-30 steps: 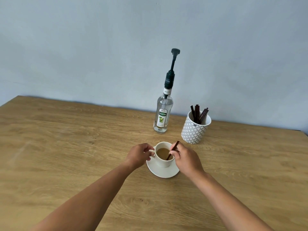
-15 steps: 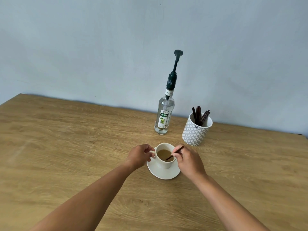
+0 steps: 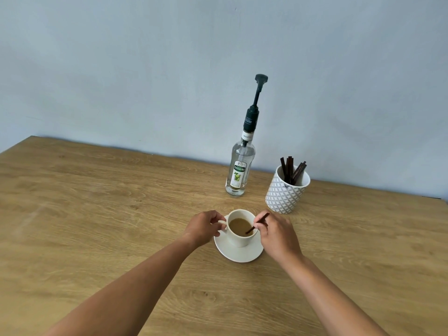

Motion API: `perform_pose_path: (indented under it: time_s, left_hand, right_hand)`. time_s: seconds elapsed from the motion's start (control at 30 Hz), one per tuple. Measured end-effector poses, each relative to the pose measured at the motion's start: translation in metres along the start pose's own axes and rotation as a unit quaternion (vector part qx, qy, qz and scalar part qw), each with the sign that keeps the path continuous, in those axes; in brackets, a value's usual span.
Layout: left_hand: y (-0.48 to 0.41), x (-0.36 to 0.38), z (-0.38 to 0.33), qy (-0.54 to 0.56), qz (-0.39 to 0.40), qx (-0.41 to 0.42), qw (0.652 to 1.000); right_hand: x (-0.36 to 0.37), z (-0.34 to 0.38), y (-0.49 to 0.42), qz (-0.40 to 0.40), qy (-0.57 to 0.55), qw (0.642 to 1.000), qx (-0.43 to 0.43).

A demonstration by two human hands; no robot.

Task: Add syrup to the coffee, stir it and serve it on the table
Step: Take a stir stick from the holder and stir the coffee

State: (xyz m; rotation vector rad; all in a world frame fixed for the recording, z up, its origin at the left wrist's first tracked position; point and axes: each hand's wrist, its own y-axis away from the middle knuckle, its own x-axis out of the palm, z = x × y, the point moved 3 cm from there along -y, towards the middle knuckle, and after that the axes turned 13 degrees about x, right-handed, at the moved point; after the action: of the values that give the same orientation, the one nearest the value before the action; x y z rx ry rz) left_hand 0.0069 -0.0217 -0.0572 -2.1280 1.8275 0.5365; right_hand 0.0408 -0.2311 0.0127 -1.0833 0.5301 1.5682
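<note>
A white cup (image 3: pixel 238 240) of light brown coffee (image 3: pixel 239 226) stands on a white saucer (image 3: pixel 238 254) on the wooden table (image 3: pixel 97 214). My left hand (image 3: pixel 203 226) pinches the cup's handle on its left side. My right hand (image 3: pixel 278 235) holds a dark brown stir stick (image 3: pixel 258 223) slanted into the coffee at the cup's right rim. Behind the cup stands a clear syrup bottle (image 3: pixel 240 173) with a tall dark pump, upright and untouched.
A white patterned holder (image 3: pixel 286 192) with several dark stir sticks stands right of the bottle, behind my right hand. A pale blue wall runs along the table's far edge. Bare wood spreads to the left and in front.
The stick's lower end has swept from the cup's left to its right side and leans flatter. My left hand stays on the handle. The view has shifted slightly.
</note>
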Motion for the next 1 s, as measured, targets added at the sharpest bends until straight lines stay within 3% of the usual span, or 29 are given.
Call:
perform_pose_path:
  time_s: [0.2,0.47,0.77,1.0]
  left_hand:
    - [0.000,0.000,-0.001,-0.003,0.002,-0.001,1.000]
    - [0.001,-0.001,-0.004,0.000,0.004,-0.006,1.000]
    - [0.002,-0.001,-0.006,0.004,0.007,-0.010,1.000]
    - [0.000,0.000,-0.004,0.005,0.006,-0.015,1.000]
  right_hand:
    - [0.008,0.012,0.002,0.017,-0.056,0.998,-0.004]
    - [0.003,0.005,-0.003,0.015,0.048,0.999,-0.011]
    - [0.009,0.014,0.003,0.022,-0.019,1.000,-0.012]
    - [0.003,0.003,-0.001,0.029,0.035,0.999,0.006]
